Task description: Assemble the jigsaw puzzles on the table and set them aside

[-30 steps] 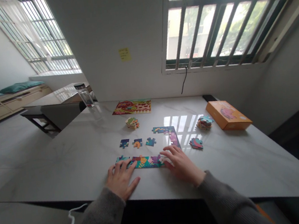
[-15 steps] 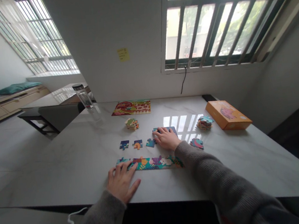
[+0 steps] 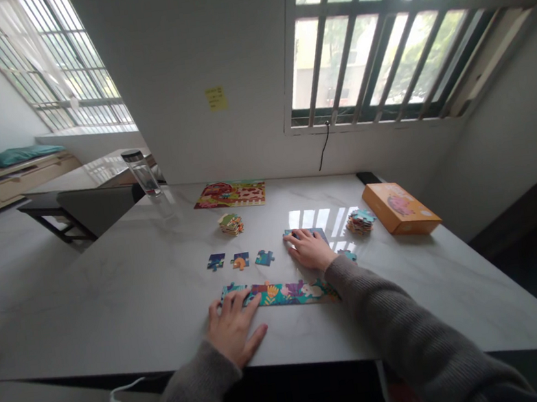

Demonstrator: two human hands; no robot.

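My left hand (image 3: 235, 326) lies with fingers spread on the left end of a strip of joined jigsaw pieces (image 3: 289, 292), printed with teal leaves and flowers. Farther back, my right hand (image 3: 307, 248) rests palm down, its fingers stretched over a blue jigsaw section (image 3: 318, 231) that it partly covers. To its left sit three loose pieces in a row: a dark blue piece (image 3: 216, 261), a piece with an orange curve (image 3: 240, 260) and a blue-teal piece (image 3: 264, 257). Another jigsaw piece (image 3: 347, 254) shows beyond my right sleeve, which hides part of it.
Stacks of pieces stand at centre left (image 3: 231, 224) and right (image 3: 360, 222). A farm picture (image 3: 231, 194) lies at the table's back, an orange box (image 3: 400, 207) at right, beside a dark flat object (image 3: 367, 178). A glass bottle (image 3: 142, 174) stands at the left edge.
The joined strip has slid right together with my left hand. My right hand and the blue section under it have also shifted right, away from the loose row. The camera view has turned slightly.
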